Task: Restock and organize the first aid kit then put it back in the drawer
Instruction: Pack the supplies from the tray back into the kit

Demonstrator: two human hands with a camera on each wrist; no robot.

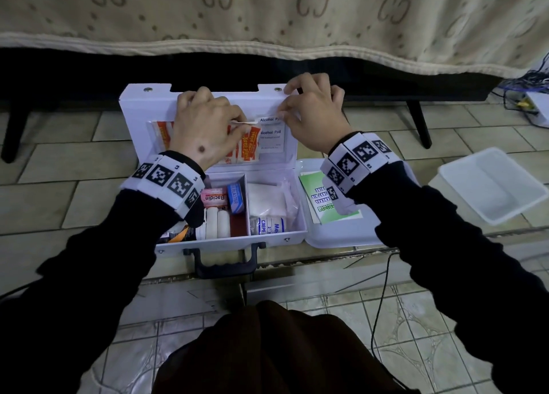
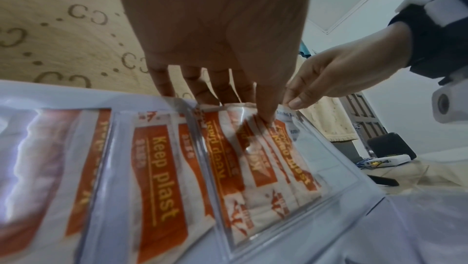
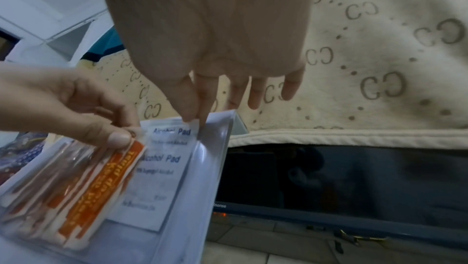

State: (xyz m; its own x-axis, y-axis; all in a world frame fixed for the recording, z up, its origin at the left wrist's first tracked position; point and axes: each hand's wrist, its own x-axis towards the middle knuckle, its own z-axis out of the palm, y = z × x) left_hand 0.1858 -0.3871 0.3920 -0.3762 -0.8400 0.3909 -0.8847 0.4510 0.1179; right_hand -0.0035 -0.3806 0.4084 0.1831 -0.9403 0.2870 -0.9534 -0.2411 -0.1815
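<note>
- First aid kit (image 1: pixel 292 236): open on tiled floor (image 1: pixel 44 194), lid upright.
- Left hand (image 1: pixel 205 129): pinching plaster strips (image 2: pixel 268 160) at lid pocket (image 2: pixel 336 184), left-centre.
- Right hand (image 1: pixel 312 117): pinching alcohol pad (image 3: pixel 164 166), pocket's right edge.
- Risk: crowded pocket, likely crumpled pad or strips spilling out.

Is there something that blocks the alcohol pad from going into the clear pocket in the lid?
Nothing visible blocks it. The right hand pinches the top alcohol pad at the clear pocket mouth. The left hand pinches the plasters beside it, where they overlap the pads' left edge.
</note>
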